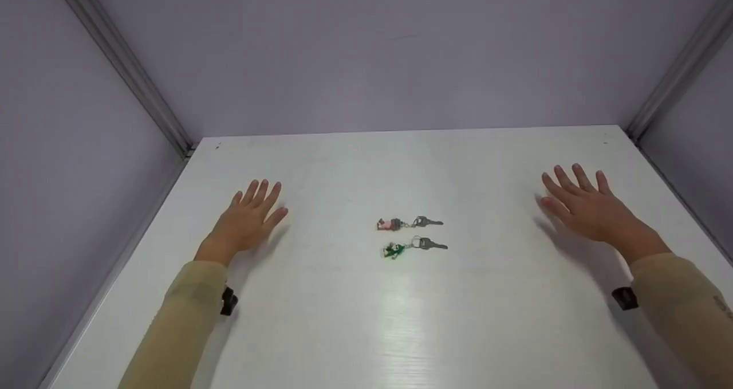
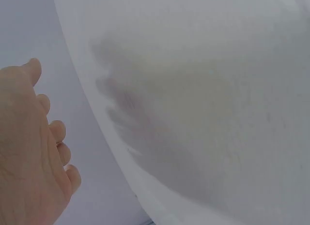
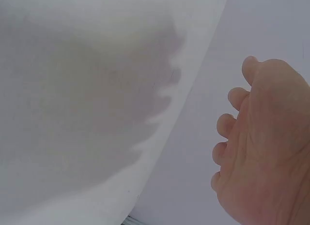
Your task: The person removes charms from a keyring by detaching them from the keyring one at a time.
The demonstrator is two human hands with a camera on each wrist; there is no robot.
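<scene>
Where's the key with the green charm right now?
In the head view, the key with the green charm lies mid-table, just nearer the person than the key with the pink charm, between the left hand and right hand, touching neither.

The left hand (image 1: 247,217) is held flat at the left, palm down, fingers straight and slightly spread, pointing far. The right hand (image 1: 581,205) is held likewise at the right. Both forearms are covered by tan sleeves (image 1: 183,314).
</scene>
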